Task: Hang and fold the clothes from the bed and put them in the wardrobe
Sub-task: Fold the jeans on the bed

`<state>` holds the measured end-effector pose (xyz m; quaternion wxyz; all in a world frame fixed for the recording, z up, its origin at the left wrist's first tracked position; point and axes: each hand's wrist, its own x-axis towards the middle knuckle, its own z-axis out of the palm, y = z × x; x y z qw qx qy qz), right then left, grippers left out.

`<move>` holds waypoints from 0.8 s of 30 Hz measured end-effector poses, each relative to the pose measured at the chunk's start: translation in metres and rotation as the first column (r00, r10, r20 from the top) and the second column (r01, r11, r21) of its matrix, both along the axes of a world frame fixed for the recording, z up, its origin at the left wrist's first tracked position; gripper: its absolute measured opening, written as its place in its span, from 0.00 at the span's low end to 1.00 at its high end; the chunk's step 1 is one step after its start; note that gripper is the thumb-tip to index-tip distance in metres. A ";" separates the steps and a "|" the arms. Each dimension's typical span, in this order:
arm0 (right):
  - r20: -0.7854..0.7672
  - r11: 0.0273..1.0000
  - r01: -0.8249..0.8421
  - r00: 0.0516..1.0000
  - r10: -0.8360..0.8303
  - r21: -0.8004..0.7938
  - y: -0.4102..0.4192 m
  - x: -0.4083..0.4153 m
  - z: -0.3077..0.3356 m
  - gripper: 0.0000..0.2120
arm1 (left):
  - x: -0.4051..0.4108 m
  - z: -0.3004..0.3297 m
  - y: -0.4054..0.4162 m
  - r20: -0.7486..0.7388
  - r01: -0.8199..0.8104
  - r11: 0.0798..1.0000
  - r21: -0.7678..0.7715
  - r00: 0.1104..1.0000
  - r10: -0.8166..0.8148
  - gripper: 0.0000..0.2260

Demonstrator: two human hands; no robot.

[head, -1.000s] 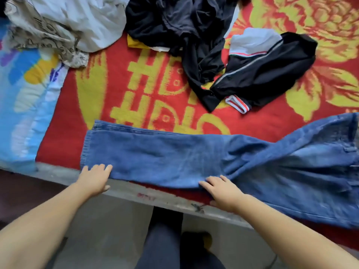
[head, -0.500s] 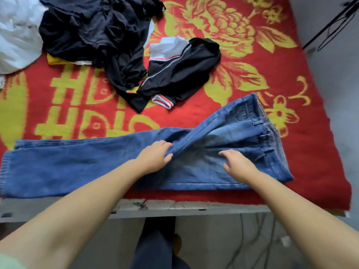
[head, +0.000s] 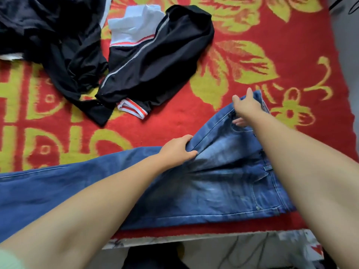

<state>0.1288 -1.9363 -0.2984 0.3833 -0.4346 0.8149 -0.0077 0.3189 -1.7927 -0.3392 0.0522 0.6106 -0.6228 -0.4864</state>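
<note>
Blue jeans (head: 223, 189) lie folded lengthwise along the bed's near edge, legs running off to the left, waistband at the right. My left hand (head: 177, 150) grips the folded crotch seam of the jeans, thumb on top and fingers curled under the fold. My right hand (head: 245, 108) holds the far corner of the waistband, fingers wrapped over the denim edge. A black jacket with white panels and red-white cuffs (head: 153, 61) lies crumpled beyond the jeans. A dark garment pile (head: 48, 35) sits at the upper left.
The bed is covered by a red blanket with yellow flowers and characters (head: 252, 61). Its pale near edge (head: 194, 239) runs along the bottom, with floor and cables below. A grey wall (head: 349, 55) borders the right side.
The view has shifted right and closer. My left hand now pinches the crotch fold instead of resting on it. My right hand moved from the seat area up to the far waistband corner.
</note>
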 end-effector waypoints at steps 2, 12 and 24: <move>-0.065 0.995 -0.037 0.997 0.043 0.093 -0.009 -0.001 -0.006 0.30 | -0.004 0.001 0.007 0.043 0.032 0.997 -0.067 0.999 -0.029 0.14; -0.137 0.901 -0.180 0.981 0.135 -0.394 0.030 -0.051 0.023 0.08 | -0.015 0.040 0.044 0.082 -0.021 0.923 -0.383 0.995 0.056 0.25; 0.188 0.827 -0.410 0.912 0.365 0.384 0.284 -0.188 0.021 0.06 | -0.075 0.013 0.189 0.493 0.415 0.899 0.139 0.759 -0.426 0.25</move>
